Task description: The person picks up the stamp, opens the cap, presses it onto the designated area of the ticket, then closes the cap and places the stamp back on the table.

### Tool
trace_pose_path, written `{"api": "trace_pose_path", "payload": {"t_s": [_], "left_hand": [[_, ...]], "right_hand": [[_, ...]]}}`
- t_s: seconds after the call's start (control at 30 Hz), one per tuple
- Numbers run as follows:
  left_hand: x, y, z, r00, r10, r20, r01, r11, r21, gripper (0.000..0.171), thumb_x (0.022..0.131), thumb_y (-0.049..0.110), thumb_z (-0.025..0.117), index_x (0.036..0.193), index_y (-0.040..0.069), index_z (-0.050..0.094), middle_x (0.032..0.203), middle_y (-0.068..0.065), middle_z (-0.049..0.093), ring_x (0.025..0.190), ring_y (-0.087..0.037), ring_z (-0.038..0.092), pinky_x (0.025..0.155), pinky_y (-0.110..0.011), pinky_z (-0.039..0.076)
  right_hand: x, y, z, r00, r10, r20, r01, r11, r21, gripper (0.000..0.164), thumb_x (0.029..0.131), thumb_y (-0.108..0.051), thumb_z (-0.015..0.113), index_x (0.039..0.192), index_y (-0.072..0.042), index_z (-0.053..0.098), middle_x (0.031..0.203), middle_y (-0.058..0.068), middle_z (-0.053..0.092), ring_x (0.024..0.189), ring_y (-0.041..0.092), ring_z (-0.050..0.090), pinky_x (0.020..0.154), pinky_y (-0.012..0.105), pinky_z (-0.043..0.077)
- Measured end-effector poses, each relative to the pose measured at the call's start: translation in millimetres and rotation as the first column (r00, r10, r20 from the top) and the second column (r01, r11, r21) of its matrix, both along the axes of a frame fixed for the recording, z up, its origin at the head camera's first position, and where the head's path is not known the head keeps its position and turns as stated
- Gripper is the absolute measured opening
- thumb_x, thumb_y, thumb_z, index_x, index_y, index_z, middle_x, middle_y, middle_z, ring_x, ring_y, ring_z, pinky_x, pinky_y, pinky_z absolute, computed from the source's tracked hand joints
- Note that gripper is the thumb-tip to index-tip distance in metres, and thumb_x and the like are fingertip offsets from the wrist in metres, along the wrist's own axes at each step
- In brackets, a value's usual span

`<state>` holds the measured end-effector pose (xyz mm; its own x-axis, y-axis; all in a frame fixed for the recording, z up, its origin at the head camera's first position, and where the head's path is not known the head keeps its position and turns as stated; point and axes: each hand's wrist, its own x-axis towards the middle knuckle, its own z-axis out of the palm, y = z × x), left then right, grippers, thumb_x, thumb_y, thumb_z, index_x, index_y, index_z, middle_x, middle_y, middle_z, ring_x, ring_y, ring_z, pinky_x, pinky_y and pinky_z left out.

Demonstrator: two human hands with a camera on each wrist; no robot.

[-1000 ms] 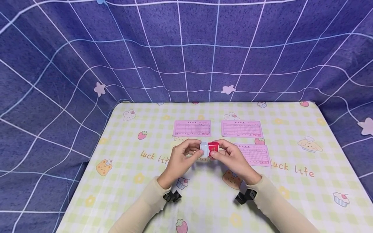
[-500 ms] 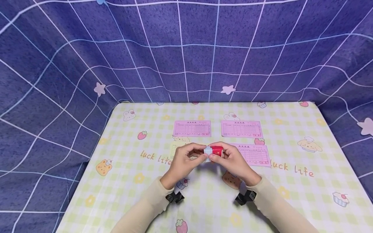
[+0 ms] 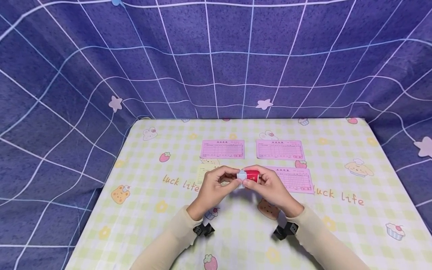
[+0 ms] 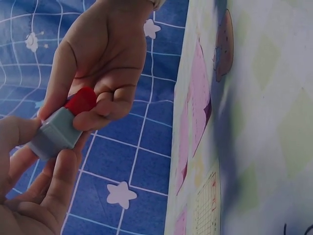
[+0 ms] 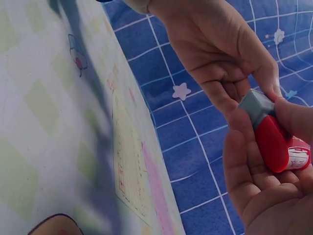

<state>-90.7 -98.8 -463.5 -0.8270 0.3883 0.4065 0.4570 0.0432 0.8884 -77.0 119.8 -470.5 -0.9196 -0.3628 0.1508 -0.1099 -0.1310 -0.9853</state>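
Observation:
A small stamp with a glossy red body (image 3: pixel 253 175) and a pale grey-blue cap (image 3: pixel 241 175) is held over the middle of the table. My left hand (image 3: pixel 215 186) pinches the cap between thumb and fingers. From the other side, my right hand (image 3: pixel 271 187) grips the red body; its thumb lies near the seam. In the left wrist view the boxy cap (image 4: pixel 57 132) meets the red body (image 4: pixel 81 101). White marking shows on the red end (image 5: pixel 298 155) in the right wrist view. Fingers hide parts of both pieces.
Pink printed slips lie flat at back left (image 3: pixel 222 149), back right (image 3: pixel 280 149) and beside my right hand (image 3: pixel 298 180). A yellow slip (image 3: pixel 204 173) is partly covered by my left hand. A checked cloth (image 3: pixel 135 228) covers the table; a blue curtain (image 3: pixel 229 67) hangs behind.
My left hand has moved slightly right, and the stamp has shifted right and tilted between both hands. More of the yellow slip shows. In the last half second almost nothing has moved.

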Motion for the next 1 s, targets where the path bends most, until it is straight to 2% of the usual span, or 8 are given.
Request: {"api": "trace_pose_path", "payload": {"t_s": [0.43,0.8,1.0], "left_hand": [[-0.7,0.9,-1.5,1.0,-0.005,0.001,0.005,1.0,0.028,0.02,0.09,-0.005,0.079,0.111,-0.006,0.078,0.11,-0.017,0.077,0.093,-0.022,0.076,0.081,-0.037,0.064],[-1.7,3.0,-4.8,0.999,-0.006,-0.045,0.009,0.998,0.065,0.025,0.091,-0.007,0.079,0.115,-0.005,0.076,0.108,-0.017,0.076,0.093,-0.02,0.075,0.082,-0.038,0.064],[-2.4,3.2,-4.6,1.0,-0.007,-0.029,0.009,0.998,0.057,0.023,0.09,-0.006,0.08,0.113,-0.005,0.077,0.108,-0.016,0.076,0.093,-0.019,0.075,0.082,-0.038,0.064]], "right_hand": [[-2.1,3.9,-1.4,0.999,0.043,-0.021,-0.043,0.999,-0.008,0.03,0.1,0.002,0.068,0.128,0.013,0.063,0.101,0.002,0.077,0.087,0.008,0.072,0.076,0.024,0.061],[-0.4,4.6,0.7,0.999,-0.004,-0.036,0.003,1.0,-0.001,0.031,0.1,0.003,0.069,0.129,0.012,0.062,0.1,0.004,0.077,0.087,0.011,0.073,0.075,0.027,0.062],[-0.2,5.2,2.1,0.999,-0.006,-0.036,0.007,1.0,0.015,0.031,0.099,0.003,0.069,0.129,0.011,0.063,0.097,0.002,0.076,0.083,0.008,0.07,0.071,0.024,0.06]]}}
